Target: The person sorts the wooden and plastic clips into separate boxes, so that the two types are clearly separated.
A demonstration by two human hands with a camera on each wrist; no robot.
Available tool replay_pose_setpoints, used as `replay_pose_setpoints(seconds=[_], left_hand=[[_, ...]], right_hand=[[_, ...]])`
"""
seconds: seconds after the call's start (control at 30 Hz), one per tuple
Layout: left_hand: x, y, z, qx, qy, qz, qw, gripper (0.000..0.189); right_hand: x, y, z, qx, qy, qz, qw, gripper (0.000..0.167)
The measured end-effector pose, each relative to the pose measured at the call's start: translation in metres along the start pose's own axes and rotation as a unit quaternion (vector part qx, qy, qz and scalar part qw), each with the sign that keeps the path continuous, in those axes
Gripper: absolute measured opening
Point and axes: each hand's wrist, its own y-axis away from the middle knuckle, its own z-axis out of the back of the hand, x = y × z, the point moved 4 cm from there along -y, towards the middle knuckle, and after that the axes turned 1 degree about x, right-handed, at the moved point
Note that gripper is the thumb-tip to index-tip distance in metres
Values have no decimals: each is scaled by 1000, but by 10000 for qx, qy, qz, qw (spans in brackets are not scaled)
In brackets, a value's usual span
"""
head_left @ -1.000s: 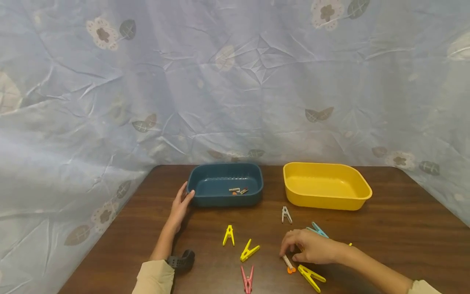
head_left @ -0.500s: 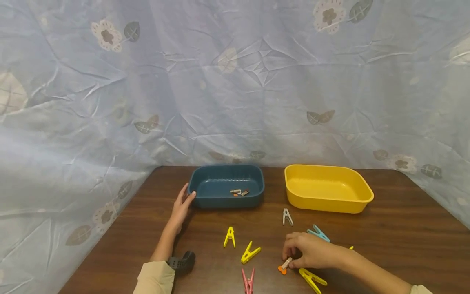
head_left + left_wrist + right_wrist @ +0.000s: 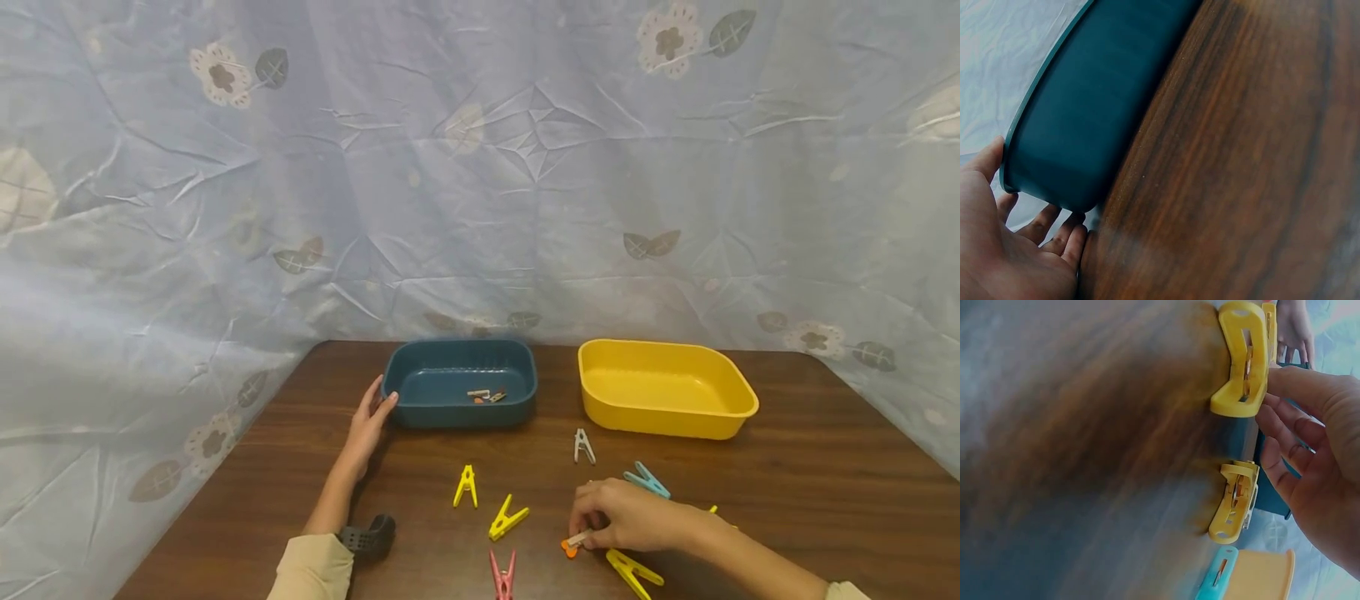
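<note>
My right hand [image 3: 618, 514] pinches a small wooden clothespin [image 3: 578, 539] with an orange flower-shaped end, low over the table. In the right wrist view, this clothespin is hidden; a large yellow clothespin [image 3: 1242, 359] shows beside the hand [image 3: 1329, 444]. My left hand [image 3: 367, 425] rests at the left end of a dark blue bin [image 3: 457, 415], thumb at its rim. The left wrist view has the fingers extended along the corner of the bin [image 3: 1085, 106]. Inside the bin lie several small wooden clothespins [image 3: 487, 395].
A yellow bin [image 3: 667, 423] stands at the back right. Across the brown table [image 3: 420, 542] lie yellow clothespins [image 3: 466, 487], a pink clothespin [image 3: 503, 575], a pale grey one [image 3: 583, 447] and a light blue one [image 3: 647, 480]. A patterned cloth [image 3: 480, 208] hangs behind.
My right hand has taken the small wooden clothespin between its fingertips; the clothespin has turned and shifted slightly left. My left hand stays at the blue bin.
</note>
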Motion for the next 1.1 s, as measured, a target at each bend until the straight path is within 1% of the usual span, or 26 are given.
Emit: replay_pose_setpoints(seconds=[0.07,0.23,0.3,0.47,0.7,0.97,1.1], left_hand=[[0,-1,1,18,5,-4,10000,68],[2,-1,1,16,25,17,10000,67],[2,-1,-1,4,45,24,10000,66],[1,-2,-2,-27,57,43,10000,65],[1,0,0,-41,2,80,10000,63],[1,-1,1,-45,17,40,10000,66],[2,0,2,-23,13,32,10000,67]], right_hand=[[0,-2,1,-21,25,16,10000,12],[-2,-3,4,-20,-68,-149,9999,9],[-4,-3,6,-9,-125,-251,9996,9],[-7,-3,11,-53,-102,-352,9993,9],[-8,-6,12,-111,-54,-373,9992,11],[-7,-11,17,-27,-49,-472,9989,12],[-6,-14,19,-47,54,-397,9992,12]])
